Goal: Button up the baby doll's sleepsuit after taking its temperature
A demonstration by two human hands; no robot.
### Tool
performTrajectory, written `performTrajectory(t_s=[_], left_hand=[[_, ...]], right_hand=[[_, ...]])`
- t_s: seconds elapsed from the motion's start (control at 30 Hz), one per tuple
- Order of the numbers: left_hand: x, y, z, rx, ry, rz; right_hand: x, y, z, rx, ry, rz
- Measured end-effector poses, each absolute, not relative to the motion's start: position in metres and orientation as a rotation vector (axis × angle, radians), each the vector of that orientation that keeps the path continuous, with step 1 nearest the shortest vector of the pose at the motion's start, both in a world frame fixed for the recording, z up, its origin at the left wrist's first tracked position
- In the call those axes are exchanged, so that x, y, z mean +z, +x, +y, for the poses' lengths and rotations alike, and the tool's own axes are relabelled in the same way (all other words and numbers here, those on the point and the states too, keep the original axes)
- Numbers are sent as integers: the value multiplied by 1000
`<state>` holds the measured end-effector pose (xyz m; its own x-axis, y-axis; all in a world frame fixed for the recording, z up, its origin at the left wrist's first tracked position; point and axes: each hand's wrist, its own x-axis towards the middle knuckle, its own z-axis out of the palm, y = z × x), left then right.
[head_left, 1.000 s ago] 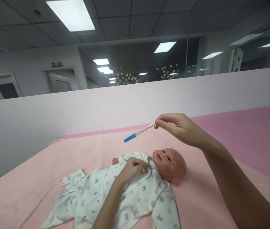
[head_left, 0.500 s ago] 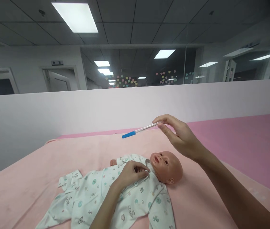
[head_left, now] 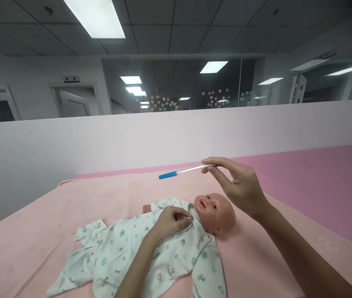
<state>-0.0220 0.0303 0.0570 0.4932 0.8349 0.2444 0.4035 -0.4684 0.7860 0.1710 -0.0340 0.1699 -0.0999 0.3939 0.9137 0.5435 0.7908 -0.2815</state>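
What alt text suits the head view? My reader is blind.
A right hand holds a blue-capped thermometer above a baby doll lying on a pink blanket, while the left hand rests at the doll's collar.
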Motion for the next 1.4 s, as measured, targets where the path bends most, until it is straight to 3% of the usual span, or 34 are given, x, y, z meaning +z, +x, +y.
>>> performTrajectory(t_s=[0.17,0.37,0.63,0.77,0.87,1.0,1.1,1.23,1.4], left_hand=[[59,-21,30,873,2040,1034],[61,-22,28,880,1978,991],[62,-23,30,859,1980,948],[61,-24,31,859,1972,929],[61,-24,31,881,1951,914],[61,-25,31,898,1917,898],[61,-25,31,905,1906,871],[58,-27,33,918,1882,849],[55,-29,37,915,1871,870]], right_hand=[[123,200,-49,10,-969,-1701],[18,255,-80,199,-1319,-1610],[-71,306,-81,-125,-1544,-1662],[-66,281,-75,-263,-1584,-1563],[-37,232,-72,-151,-1477,-1514],[12,159,-54,9,-1210,-1765],[34,121,-32,-32,-1406,-1929],[39,101,-12,-154,-1652,-1968],[20,102,-2,-145,-1498,-1874]])
